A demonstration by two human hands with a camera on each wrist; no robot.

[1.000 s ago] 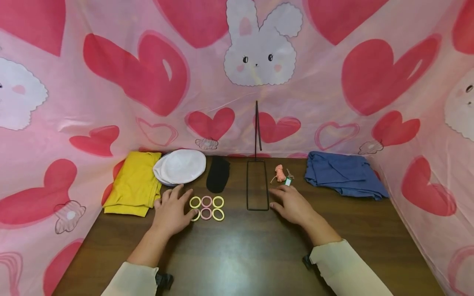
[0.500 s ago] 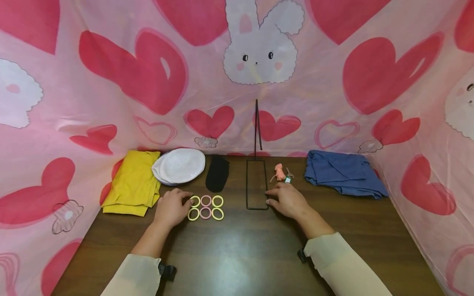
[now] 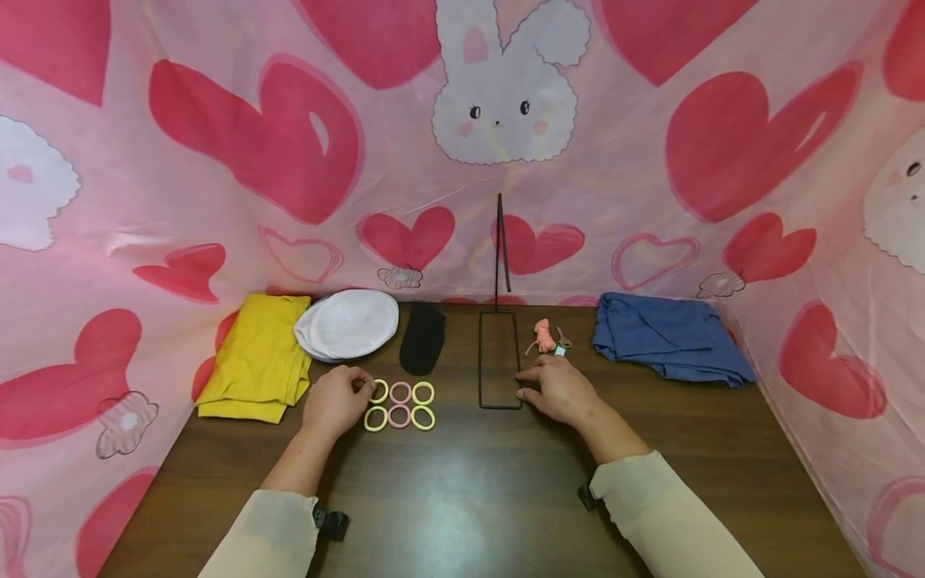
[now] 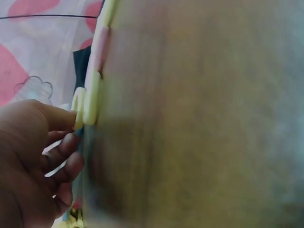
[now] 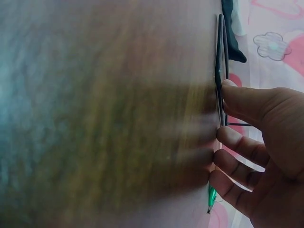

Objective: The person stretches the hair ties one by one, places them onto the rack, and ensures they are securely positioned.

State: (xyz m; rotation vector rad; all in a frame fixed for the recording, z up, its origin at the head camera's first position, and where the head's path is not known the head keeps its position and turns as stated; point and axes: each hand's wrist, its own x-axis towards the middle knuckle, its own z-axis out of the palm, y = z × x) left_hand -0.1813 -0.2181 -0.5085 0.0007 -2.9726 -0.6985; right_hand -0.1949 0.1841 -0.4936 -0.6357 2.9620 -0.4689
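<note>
My left hand [image 3: 335,403] pinches the rear-left yellow ring [image 4: 80,102] between thumb and index finger. In the left wrist view that ring is tipped up on edge beside the others, which lie flat. The rest of the rings sit in two short rows, with a pink ring [image 3: 399,417] in the middle of the front one. My right hand [image 3: 565,392] has its thumb and index fingertip against the right side of a black wire stand [image 3: 500,407]. The stand has a flat rectangular base and an upright post with a bent-down arm at the top. Its other fingers rest loosely on the table.
Behind the rings lie a white cap [image 3: 354,321] and a flat black cloth piece [image 3: 422,339]. Folded yellow cloth [image 3: 256,357] is at left, folded blue cloth [image 3: 665,337] at right. A pink figure keychain [image 3: 544,335] lies beyond my right hand. A patterned curtain [image 3: 405,177] surrounds the table.
My left hand has drawn its spread fingers in and taken hold of the rear-left yellow ring. My right hand has shifted slightly left, bringing its fingertips to the stand's base.
</note>
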